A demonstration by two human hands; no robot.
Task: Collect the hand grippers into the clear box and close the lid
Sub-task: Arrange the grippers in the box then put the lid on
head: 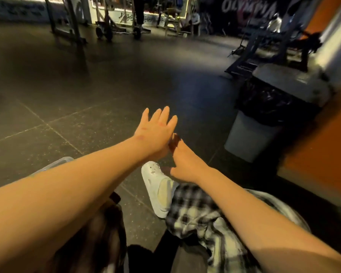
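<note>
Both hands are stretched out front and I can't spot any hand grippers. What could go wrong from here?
1. No hand grippers show in this view and the floor is dark, so one may be overlooked.
2. Only a corner of the clear box shows, under the left forearm. The left hand, open and raised, might knock it when drawn back.
3. The right hand has its fingers in shadow, so I cannot tell whether it holds anything.

Both arms reach forward, left grip spread flat, right grip straight-fingered just beside it.
</note>
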